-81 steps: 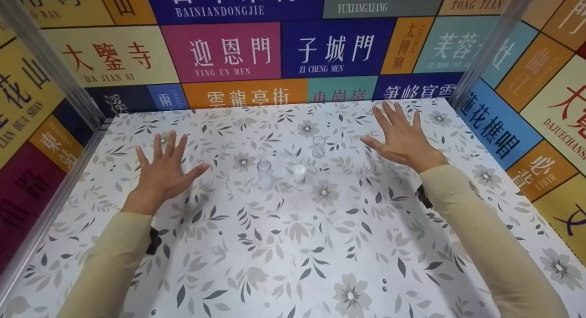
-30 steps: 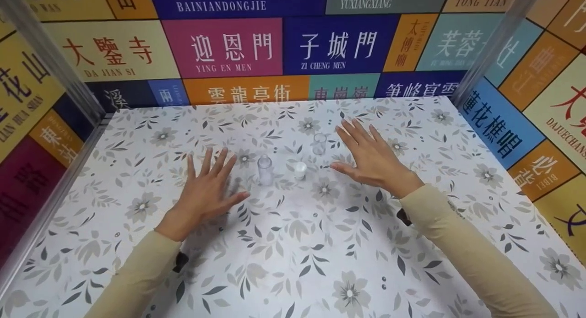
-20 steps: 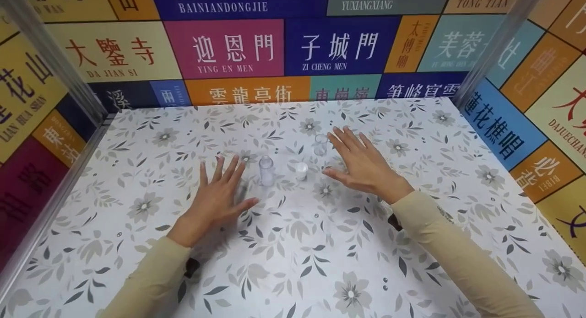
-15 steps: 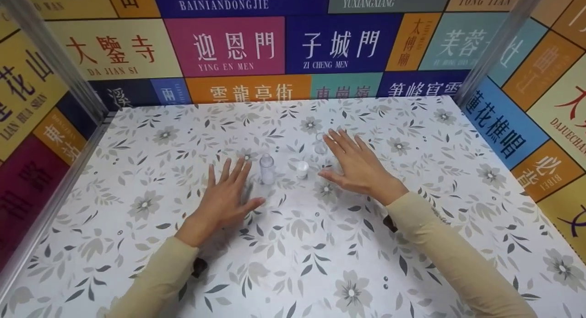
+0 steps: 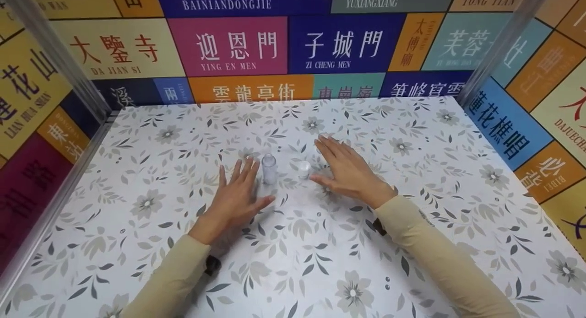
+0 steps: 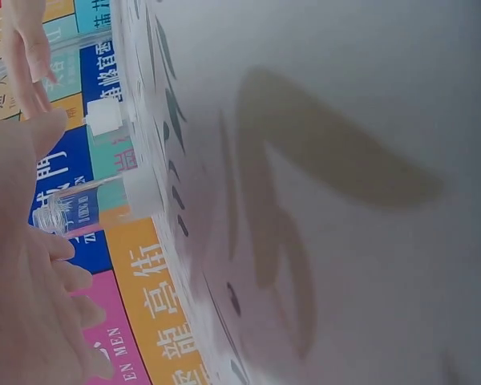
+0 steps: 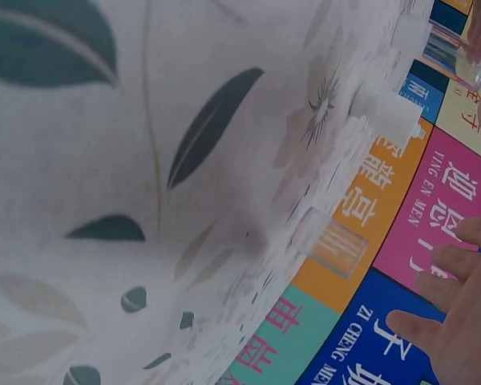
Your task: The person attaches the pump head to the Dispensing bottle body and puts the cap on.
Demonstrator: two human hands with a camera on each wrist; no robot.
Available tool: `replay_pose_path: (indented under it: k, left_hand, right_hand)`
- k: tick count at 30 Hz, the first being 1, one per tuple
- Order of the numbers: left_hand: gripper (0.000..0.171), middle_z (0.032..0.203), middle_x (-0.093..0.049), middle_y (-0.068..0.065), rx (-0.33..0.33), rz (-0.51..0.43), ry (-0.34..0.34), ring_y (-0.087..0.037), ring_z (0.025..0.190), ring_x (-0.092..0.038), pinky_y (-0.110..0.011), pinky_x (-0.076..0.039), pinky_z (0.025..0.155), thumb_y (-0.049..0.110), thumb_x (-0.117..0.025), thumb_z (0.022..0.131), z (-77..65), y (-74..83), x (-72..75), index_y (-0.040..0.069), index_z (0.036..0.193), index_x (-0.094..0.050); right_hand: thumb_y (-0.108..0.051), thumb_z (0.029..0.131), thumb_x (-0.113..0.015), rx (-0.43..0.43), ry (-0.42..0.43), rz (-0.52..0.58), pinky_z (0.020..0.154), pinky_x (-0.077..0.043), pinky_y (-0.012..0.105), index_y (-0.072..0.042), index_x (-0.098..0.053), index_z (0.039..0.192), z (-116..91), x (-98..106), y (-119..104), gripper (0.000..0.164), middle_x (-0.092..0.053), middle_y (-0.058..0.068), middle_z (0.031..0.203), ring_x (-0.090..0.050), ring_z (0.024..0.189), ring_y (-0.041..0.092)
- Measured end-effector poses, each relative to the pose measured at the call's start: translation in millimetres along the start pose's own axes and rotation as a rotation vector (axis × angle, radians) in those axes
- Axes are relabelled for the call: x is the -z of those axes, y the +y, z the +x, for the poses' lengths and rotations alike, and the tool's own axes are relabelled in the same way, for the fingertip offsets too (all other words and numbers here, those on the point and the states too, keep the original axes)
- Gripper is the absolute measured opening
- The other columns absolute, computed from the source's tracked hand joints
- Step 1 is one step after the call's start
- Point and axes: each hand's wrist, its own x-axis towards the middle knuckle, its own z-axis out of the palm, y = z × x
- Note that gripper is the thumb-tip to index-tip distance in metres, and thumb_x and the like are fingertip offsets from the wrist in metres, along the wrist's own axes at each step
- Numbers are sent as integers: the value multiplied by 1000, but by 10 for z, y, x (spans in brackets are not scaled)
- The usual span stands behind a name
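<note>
A small clear bottle (image 5: 269, 170) with a threaded neck and a whitish base stands upright on the table. My left hand (image 5: 234, 200) hovers just left of it, fingers spread and holding nothing; in the left wrist view the bottle (image 6: 92, 202) is past the fingertips. A small white cap-like piece (image 5: 303, 170) stands right of the bottle, close to my right thumb. My right hand (image 5: 350, 170) is stretched out above the table, also holding nothing. Its fingers mostly cover a clear cup-shaped cover in the head view; the right wrist view shows this cover (image 7: 333, 243) standing near the white piece (image 7: 387, 111).
The table (image 5: 284, 263) has a white cloth with grey flowers and leaves. Colourful panels (image 5: 229, 45) with lettering stand along its back and both sides. Clear upright edges (image 5: 499, 48) mark the back corners.
Both hands have moved inward toward the small objects, the left rightward and the right leftward and nearer. The right fingers now cover most of the clear cover. The objects have stayed in place.
</note>
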Motion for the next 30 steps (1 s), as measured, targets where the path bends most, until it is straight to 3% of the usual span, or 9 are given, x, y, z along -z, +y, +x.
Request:
replay_pose_path:
  k: [6, 10, 14, 17, 23, 30]
  left_hand:
    - [95, 169, -12, -16, 26, -37, -9, -41, 156, -9, -66, 4, 123, 61, -53, 95, 34, 30, -33, 6, 161, -13]
    - [94, 168, -14, -20, 60, -108, -21, -43, 155, -12, -63, -9, 125, 57, -57, 95, 66, 70, -10, 4, 160, -14]
    - [94, 166, -18, -22, 114, -234, -36, -42, 152, -24, -57, -26, 123, 49, -62, 94, 102, 97, 33, 3, 160, -13]
    - [92, 164, -26, -23, 135, -358, -6, -39, 149, -32, -52, -31, 122, 40, -67, 93, 146, 98, 39, 2, 159, -16]
    - [85, 159, -37, -22, 166, -623, 74, -41, 146, -38, -52, -36, 119, 21, -74, 90, 237, 123, 18, 1, 156, -25]
    - [85, 155, -43, -19, 222, -688, 140, -39, 144, -41, -50, -37, 118, 17, -79, 84, 317, 216, -15, 6, 154, -32]
  right_hand:
    - [-62, 97, -47, -16, -11, 31, 126, -22, 51, -11, -18, 161, 43, -75, -51, 87, -20, 11, 168, -22, 155, 32]
    - [-62, 95, -52, -44, -33, 70, 124, -25, 53, -14, -15, 161, 80, -105, -76, 89, -21, 10, 168, -24, 154, 31]
    - [-57, 93, -59, -61, -44, 152, 124, -27, 52, -15, -12, 162, 112, -153, -91, 93, -23, 9, 167, -26, 153, 31]
    - [-50, 93, -64, -62, -25, 206, 124, -28, 50, -13, -14, 161, 117, -200, -95, 92, -26, 10, 166, -29, 151, 32]
    - [-39, 94, -67, -108, -4, 318, 122, -31, 50, -11, -23, 159, 120, -248, -133, 84, -32, 12, 161, -34, 148, 32]
    - [-31, 93, -70, -221, -6, 441, 122, -31, 47, -8, -35, 154, 192, -246, -232, 74, -39, 12, 156, -39, 146, 32]
